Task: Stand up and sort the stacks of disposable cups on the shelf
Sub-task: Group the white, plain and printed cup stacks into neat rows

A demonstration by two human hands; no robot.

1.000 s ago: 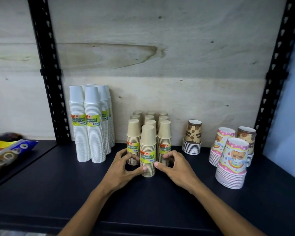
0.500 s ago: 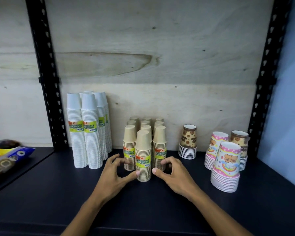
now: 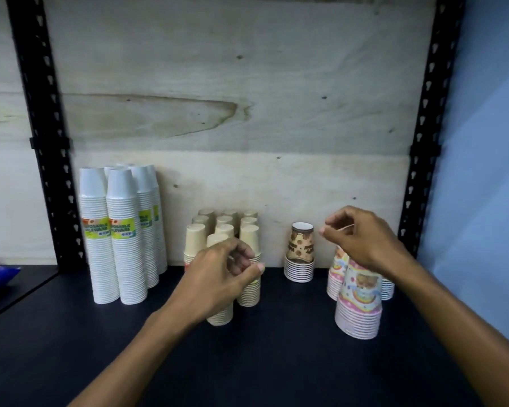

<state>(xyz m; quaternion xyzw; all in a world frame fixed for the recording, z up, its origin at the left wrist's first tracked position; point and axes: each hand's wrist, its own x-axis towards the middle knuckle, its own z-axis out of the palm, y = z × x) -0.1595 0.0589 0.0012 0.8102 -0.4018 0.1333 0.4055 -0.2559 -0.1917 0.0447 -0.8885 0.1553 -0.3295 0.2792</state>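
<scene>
Kraft cup stacks (image 3: 249, 268) upright | L hand (image 3: 218, 277) grip loose, empty | R hand (image 3: 365, 239) grip loose, empty

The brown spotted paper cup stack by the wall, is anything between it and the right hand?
Nothing visible. The right hand hovers beside the brown spotted paper cup stack, only open air between them. The pink cartoon paper cup stack stands below the hand, not between.

Open shelf (image 3: 276, 362) front; cup stacks (image 3: 300, 257) crowding the back wall.
</scene>
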